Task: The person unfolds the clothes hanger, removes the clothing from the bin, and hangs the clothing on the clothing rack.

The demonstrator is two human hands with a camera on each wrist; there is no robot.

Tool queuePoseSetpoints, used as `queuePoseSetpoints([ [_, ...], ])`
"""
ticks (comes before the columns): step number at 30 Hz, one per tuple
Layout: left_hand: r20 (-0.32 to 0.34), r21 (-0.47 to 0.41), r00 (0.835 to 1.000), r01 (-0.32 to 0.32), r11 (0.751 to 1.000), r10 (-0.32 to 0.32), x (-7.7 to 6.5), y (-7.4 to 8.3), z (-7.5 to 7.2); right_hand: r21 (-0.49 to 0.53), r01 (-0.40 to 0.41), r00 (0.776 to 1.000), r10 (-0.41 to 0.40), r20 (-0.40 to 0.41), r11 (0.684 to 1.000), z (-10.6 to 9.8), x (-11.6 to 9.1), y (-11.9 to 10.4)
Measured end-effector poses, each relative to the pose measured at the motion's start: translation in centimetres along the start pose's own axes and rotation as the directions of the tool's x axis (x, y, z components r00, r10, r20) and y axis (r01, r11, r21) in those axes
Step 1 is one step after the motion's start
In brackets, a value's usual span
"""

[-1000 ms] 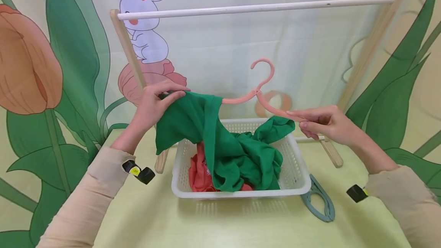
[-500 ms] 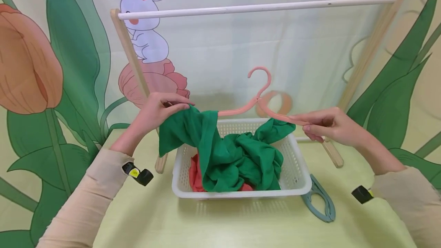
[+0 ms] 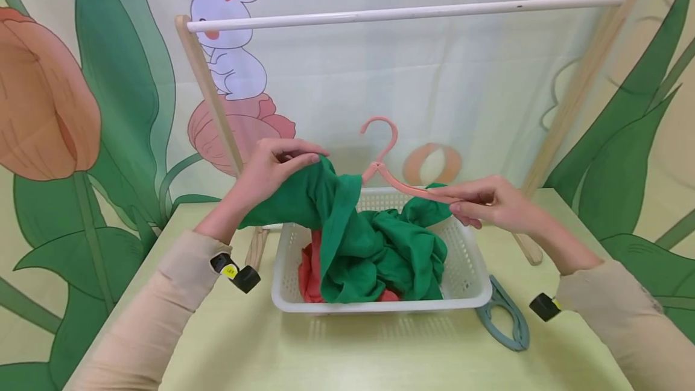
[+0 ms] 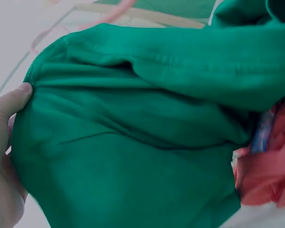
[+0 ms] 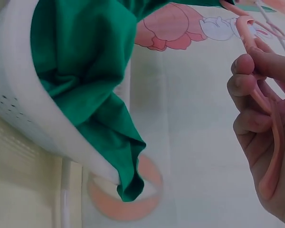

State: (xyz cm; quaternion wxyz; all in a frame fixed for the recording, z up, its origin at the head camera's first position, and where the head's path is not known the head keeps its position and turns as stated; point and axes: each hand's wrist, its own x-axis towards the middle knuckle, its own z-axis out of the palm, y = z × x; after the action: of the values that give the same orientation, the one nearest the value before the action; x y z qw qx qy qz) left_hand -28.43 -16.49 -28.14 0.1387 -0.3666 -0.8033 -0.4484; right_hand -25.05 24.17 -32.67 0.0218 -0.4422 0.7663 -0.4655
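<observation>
- Fingers of the left hand pinch the upper edge of a green garment; in the left wrist view the thumb presses its near face, with the other fingers mostly hidden behind the cloth.
- Fingers of the right hand curl round one arm of a pink hanger, gripping it towards its outer end.
- Between the two sets of fingers, the hanger's hook stands upright, its tip turned towards the left hand; the other arm disappears behind the green cloth.
- Below the fingers, the rest of the garment lies bunched in a white basket, one loose end reaching up just under the right fingers.
- Beneath the green cloth, lower than the left fingers, red fabric shows in the basket.
- Below the right fingers, a grey-blue folded hanger lies on the pale green table, just beside the basket.
- Beyond and above both hands runs the white bar of a rack with wooden posts, well apart from the pink hook.
- Farthest from the fingers hangs a printed backdrop with a rabbit and tulip.
</observation>
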Motion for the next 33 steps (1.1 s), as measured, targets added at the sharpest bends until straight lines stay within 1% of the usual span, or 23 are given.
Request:
queuePoseSetpoints([
  [4, 0.006, 0.027, 1.0, 0.026, 0.999, -0.026, -0.4, -0.9, -0.5, 0.037, 0.053, 0.996, -0.05, -0.074, 0.998, -0.6, -0.3, -0.5],
  [7, 0.022, 0.076, 0.999, 0.048, 0.996, -0.049, -0.8, -1.4, -0.8, 0.008, 0.066, 0.993, -0.064, -0.099, 0.998, -1.0, -0.5, -0.9],
  [10, 0.04, 0.121, 0.998, 0.048, 0.991, -0.053, -0.9, -1.3, -1.0, -0.039, 0.026, 0.995, -0.03, -0.097, 0.999, -1.2, -0.5, -1.1],
  [11, 0.045, 0.13, 0.998, 0.04, 0.991, -0.047, -0.9, -1.2, -1.0, -0.06, 0.008, 0.996, -0.013, -0.09, 0.998, -1.1, -0.4, -1.2],
  [14, 0.044, 0.158, 0.999, -0.003, 0.987, -0.004, -0.8, -0.5, -0.7, -0.077, -0.006, 0.998, 0.002, -0.056, 0.997, -0.7, 0.0, -1.2],
  [17, 0.051, 0.194, 0.997, -0.06, 0.979, 0.051, -0.7, 0.3, 0.0, -0.069, 0.014, 0.999, -0.017, -0.034, 0.998, -0.4, 0.4, -0.9],
  [20, 0.08, 0.223, 0.995, -0.082, 0.971, 0.065, -0.5, 0.8, 0.6, -0.063, 0.013, 0.999, -0.015, -0.037, 0.998, -0.2, 0.7, -0.6],
  [23, 0.089, 0.24, 0.994, -0.078, 0.968, 0.058, -0.3, 0.8, 1.2, -0.072, 0.01, 0.999, -0.012, -0.036, 0.997, 0.0, 0.9, -0.4],
  [26, 0.047, 0.257, 0.996, -0.082, 0.963, 0.072, -0.2, 0.6, 1.6, -0.084, 0.01, 1.0, -0.012, -0.026, 0.996, 0.3, 1.0, -0.3],
  [29, -0.038, 0.248, 0.997, -0.053, 0.967, 0.064, 0.0, 0.7, 2.1, -0.087, 0.025, 1.0, -0.026, -0.001, 0.996, 0.7, 1.3, -0.2],
  [31, -0.101, 0.225, 0.994, -0.026, 0.974, 0.05, 0.2, 0.9, 2.6, -0.088, 0.031, 0.999, -0.03, 0.013, 0.996, 0.9, 1.5, -0.2],
  [33, -0.132, 0.206, 0.99, -0.022, 0.978, 0.049, 0.2, 0.9, 3.1, -0.09, 0.039, 0.999, -0.038, 0.012, 0.995, 1.1, 1.7, -0.2],
])
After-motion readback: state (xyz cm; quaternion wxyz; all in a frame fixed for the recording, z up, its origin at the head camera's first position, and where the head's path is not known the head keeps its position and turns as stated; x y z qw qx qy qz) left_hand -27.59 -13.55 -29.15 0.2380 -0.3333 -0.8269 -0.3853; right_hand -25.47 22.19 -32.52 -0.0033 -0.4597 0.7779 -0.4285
